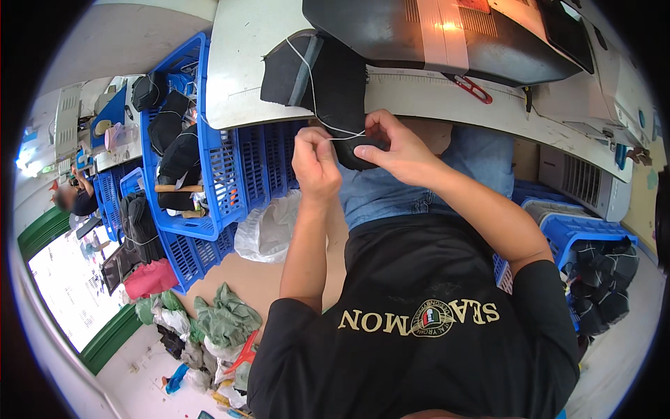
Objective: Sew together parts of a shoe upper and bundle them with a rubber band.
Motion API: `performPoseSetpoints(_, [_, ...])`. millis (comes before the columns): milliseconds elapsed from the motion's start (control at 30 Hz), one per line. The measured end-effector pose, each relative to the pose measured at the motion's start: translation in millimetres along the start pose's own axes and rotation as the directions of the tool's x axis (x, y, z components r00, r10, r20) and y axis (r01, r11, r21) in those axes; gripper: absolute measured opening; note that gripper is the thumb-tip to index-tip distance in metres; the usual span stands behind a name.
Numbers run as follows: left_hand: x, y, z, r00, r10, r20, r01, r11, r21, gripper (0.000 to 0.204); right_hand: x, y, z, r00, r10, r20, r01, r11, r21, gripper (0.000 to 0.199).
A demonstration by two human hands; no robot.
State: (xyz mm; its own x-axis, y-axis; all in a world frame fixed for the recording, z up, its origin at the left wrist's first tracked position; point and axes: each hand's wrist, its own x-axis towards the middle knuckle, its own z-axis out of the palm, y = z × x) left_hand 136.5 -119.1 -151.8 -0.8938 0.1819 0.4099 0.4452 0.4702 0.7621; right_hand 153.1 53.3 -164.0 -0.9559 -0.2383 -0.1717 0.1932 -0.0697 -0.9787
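Note:
At the near edge of the white table, my left hand (pixel 315 162) is closed in a pinch on a thin white cord (pixel 310 84). The cord runs up over black fabric pieces (pixel 342 80) lying on the table and crosses to my right hand (pixel 401 152). My right hand grips a folded black fabric bundle (pixel 352 155) that hangs over the edge above my lap, thumb on top. A grey strip (pixel 305 72) lies along the fabric on the table. How the cord passes round the bundle is partly hidden by my fingers.
A black sewing machine (pixel 391 35) stands on the table (pixel 234 77), with red-handled snips (pixel 474 89) before it. Blue crates (pixel 227 181) holding black bundles stand at my left, another crate (pixel 558 234) at my right. A white plastic bag (pixel 269 227) and cloth scraps (pixel 227 318) lie lower left.

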Motion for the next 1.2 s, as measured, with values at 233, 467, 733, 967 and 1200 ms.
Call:
performPoseSetpoints(233, [13.7,-18.0,7.9,0.976,-0.054,-0.211,0.073,0.994,0.084,0.007,4.2,-7.1,10.1,0.999,-0.003,0.048,0.003,1.0,-0.011,0.028])
performPoseSetpoints(467, [-4.7,-20.5,15.4,0.698,-0.716,-0.019,0.556,0.559,-0.615,0.03,17.0,-10.5,-2.5,0.98,0.137,0.143,-0.16,0.972,0.17,0.011])
performPoseSetpoints(733, [5.5,9.9,7.2,0.622,-0.765,0.169,0.634,0.365,-0.682,0.045,22.5,-13.7,-5.7,0.98,-0.129,0.151,0.157,0.968,-0.194,0.012])
performPoseSetpoints(967, [-11.4,-15.6,6.3,0.728,-0.657,0.197,0.587,0.448,-0.675,0.042,18.9,-18.0,-1.0,0.961,-0.273,0.032,0.27,0.914,-0.304,0.01])
performPoseSetpoints(1200, [-13.6,-3.5,1.3,0.736,-0.611,0.292,0.61,0.409,-0.679,0.043,13.9,-21.9,-3.0,0.974,-0.225,-0.033,0.205,0.933,-0.295,0.009])
